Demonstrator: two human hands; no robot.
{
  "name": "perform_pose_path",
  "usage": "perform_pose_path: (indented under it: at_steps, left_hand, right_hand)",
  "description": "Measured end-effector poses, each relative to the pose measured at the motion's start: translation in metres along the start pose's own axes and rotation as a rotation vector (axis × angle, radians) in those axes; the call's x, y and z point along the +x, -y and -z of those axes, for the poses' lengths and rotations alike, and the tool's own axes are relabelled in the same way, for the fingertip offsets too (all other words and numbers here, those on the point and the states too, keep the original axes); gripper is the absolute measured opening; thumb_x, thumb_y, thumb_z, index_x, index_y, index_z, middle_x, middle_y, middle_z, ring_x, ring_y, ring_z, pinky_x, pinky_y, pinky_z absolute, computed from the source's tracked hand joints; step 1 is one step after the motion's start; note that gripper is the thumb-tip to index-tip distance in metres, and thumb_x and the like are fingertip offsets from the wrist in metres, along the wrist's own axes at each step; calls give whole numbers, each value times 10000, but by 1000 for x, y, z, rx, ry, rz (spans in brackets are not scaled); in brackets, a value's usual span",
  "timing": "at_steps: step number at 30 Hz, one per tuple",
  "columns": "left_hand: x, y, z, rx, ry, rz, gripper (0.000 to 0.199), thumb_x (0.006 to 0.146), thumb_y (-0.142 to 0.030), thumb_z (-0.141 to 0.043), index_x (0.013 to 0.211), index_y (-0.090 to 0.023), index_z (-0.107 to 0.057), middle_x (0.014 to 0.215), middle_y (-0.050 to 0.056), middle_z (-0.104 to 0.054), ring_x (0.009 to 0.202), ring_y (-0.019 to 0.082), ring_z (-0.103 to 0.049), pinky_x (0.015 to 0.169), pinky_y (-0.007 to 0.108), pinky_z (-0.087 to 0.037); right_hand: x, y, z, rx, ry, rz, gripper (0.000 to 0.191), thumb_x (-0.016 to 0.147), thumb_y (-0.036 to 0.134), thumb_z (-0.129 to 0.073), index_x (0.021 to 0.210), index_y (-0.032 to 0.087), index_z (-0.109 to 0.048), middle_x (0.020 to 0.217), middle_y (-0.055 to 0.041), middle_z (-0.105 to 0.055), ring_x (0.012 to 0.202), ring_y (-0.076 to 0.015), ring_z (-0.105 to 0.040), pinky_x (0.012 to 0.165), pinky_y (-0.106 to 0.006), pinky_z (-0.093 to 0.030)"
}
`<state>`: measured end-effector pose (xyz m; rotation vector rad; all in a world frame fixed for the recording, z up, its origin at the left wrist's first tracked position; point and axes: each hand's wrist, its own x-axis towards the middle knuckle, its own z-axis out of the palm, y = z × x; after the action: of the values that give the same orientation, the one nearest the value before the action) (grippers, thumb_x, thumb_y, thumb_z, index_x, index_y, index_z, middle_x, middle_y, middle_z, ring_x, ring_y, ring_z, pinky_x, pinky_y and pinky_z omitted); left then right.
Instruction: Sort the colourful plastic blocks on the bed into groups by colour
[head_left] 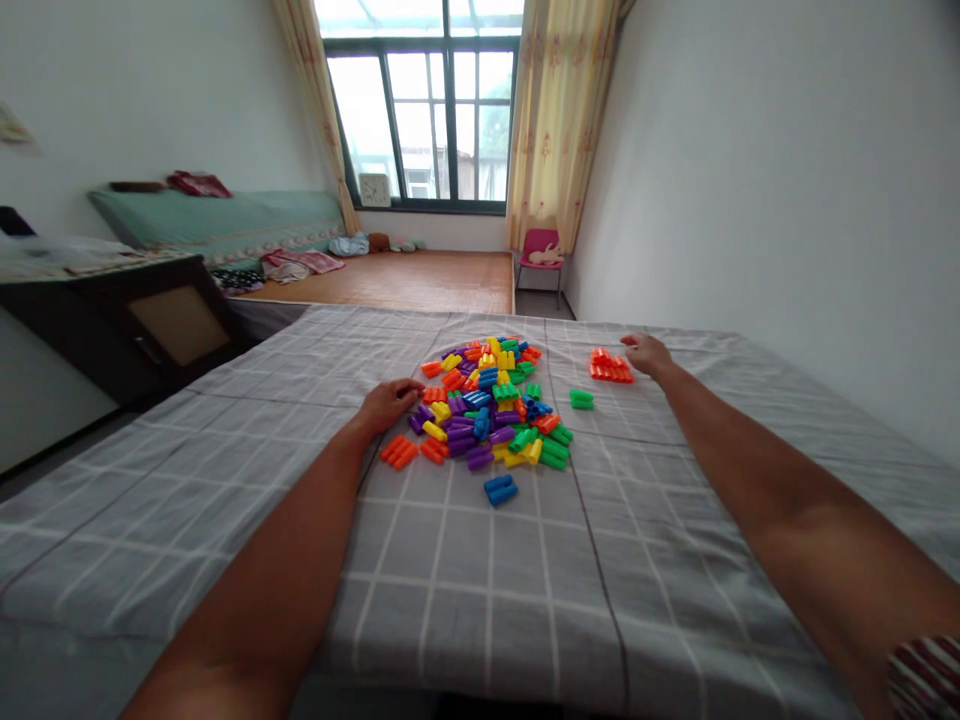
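My left hand (390, 404) is at the left edge of a heap of colourful plastic building blocks (487, 415), its fingers loosely bent. Its fingertips are right beside an orange block (434, 396); whether they touch it is hard to make out. The blocks are ribbed, tube-like pieces in orange, yellow, green, blue and purple. Farther right, my right hand (648, 354) hovers just beside a small group of orange blocks (611, 371), some stacked on others. Its fingers are a little apart, with nothing visible in them.
A grey checked cloth (525, 590) covers the surface under the blocks. A green block (581, 400) lies between the heap and the orange group, and a blue block (500, 490) lies nearest me. Beyond stand a wooden bed platform (442, 275), a pink chair (541, 248) and a dark cabinet (165, 330).
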<state>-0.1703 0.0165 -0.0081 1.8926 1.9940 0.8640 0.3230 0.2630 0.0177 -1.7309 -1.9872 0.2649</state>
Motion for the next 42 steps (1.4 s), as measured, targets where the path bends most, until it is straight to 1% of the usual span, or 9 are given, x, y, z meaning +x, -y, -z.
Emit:
perform_pose_path:
  at_steps: [4,8,10,15,20,29,34,38,42]
  left_hand:
    - [3,4,-4,-16,-11,0,430,781,-454,-495,1054,-209,-720,923,36,-753,836,201,-672,759,286,-507]
    - [1,0,-3,-18,-17,-1,405,779,-410,-499,1039,-200,-726,937,40,-753,838,197,-673,770,284,-501]
    - [-1,-4,-2,-22,-13,-14,394,784,-389,-498,1033,-193,-731,949,45,-753,842,200,-670,757,285,-497]
    - [-3,-5,-2,-16,-32,-8,378,790,-370,-506,1037,-206,-740,911,38,-755,831,204,-660,722,284,-490]
    - [-1,-3,-4,-34,-27,-10,382,791,-354,-506,1052,-200,-737,904,38,-754,817,198,-659,706,278,-484]
    - [-2,-6,-2,14,-19,-12,389,803,-385,-496,1040,-196,-740,908,44,-746,808,206,-653,709,289,-470]
    - [-1,-7,-2,27,-14,-9,393,807,-369,-488,1051,-188,-737,901,49,-745,809,209,-654,706,290,-469]
    - [-1,-7,-2,31,-19,-15,383,808,-365,-492,1040,-188,-740,872,44,-744,786,200,-647,686,281,-463]
    - [-1,-7,-3,26,-23,-7,364,814,-355,-497,1039,-197,-736,867,30,-743,779,180,-644,670,257,-455]
  right_hand:
    - [-12,59,-8,-15,0,252,365,860,180,-514,1191,146,-663,1172,-108,-692,974,-209,-664,906,-326,-490]
    - [-32,125,-46,-12,158,514,346,915,276,-518,1221,179,-648,1227,-94,-671,1054,-207,-648,959,-324,-469]
    - [-37,151,-66,-37,163,542,374,927,307,-511,1257,174,-625,1284,-116,-636,1159,-235,-602,1017,-362,-433]
    - [-36,192,-96,-72,179,444,399,969,386,-422,1289,227,-602,1309,-110,-617,1244,-273,-535,1048,-478,-392]
    - [-52,219,-98,-19,170,687,311,926,389,-529,1177,276,-675,1253,-44,-653,1189,-215,-565,1036,-382,-416]
    - [-110,200,-52,209,454,1061,286,912,381,-530,1039,219,-729,1131,-46,-706,1098,-201,-613,1047,-377,-396]
    - [-103,166,-33,348,600,761,399,847,514,-567,933,170,-750,918,-38,-738,892,-201,-666,846,-316,-516]
    - [-69,149,-44,479,362,457,310,826,403,-595,945,147,-723,932,-59,-736,850,-186,-671,806,-313,-533]
    - [-34,151,-66,419,151,294,279,797,231,-601,1043,138,-694,1057,-96,-722,916,-187,-672,834,-320,-533]
